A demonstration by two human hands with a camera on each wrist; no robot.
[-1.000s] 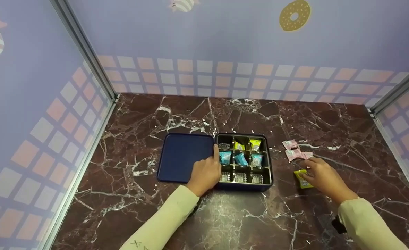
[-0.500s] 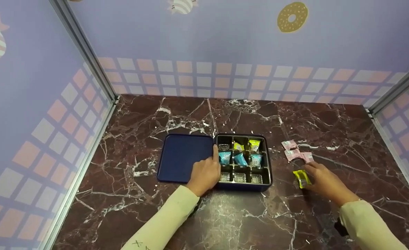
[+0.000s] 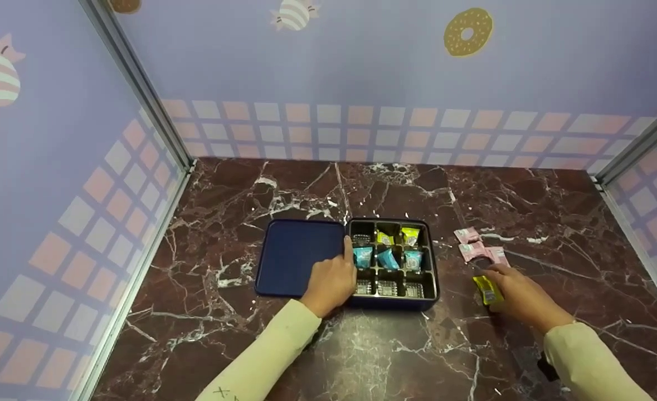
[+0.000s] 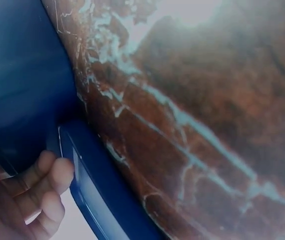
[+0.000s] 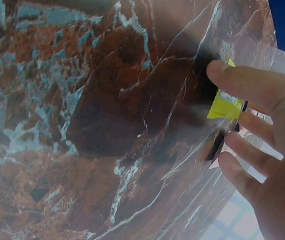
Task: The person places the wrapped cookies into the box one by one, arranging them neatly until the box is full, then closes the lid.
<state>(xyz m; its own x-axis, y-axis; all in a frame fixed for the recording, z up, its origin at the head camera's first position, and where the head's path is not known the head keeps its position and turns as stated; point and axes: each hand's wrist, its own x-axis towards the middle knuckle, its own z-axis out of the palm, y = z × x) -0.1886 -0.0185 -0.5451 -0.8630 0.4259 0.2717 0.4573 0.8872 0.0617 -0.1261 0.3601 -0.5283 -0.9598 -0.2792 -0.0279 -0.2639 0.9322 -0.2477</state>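
Observation:
A dark blue box [image 3: 396, 303] with a divided black tray stands on the marble surface. Three blue packets [image 3: 388, 258] fill its middle row, and two yellow packets [image 3: 410, 236] sit in the back row's middle and right compartments. My left hand [image 3: 331, 284] rests at the box's left rim, index finger straight along it; its other fingers bend loosely beside the rim in the left wrist view. To the right of the box, my right hand [image 3: 523, 298] pinches another yellow packet [image 3: 488, 289] between thumb and fingers, low over the surface. The right wrist view shows the thumb partly covering this packet.
The dark blue lid [image 3: 300, 257] lies against the box's left side. Three pink packets [image 3: 471, 251] lie just beyond my right hand. Patterned panels [image 3: 356, 131] close off the back and both sides of the marble surface [image 3: 239, 356].
My right fingers have closed on the yellow packet, which is now turned and tilted. The left hand keeps its place on the box rim. The head view has shifted slightly.

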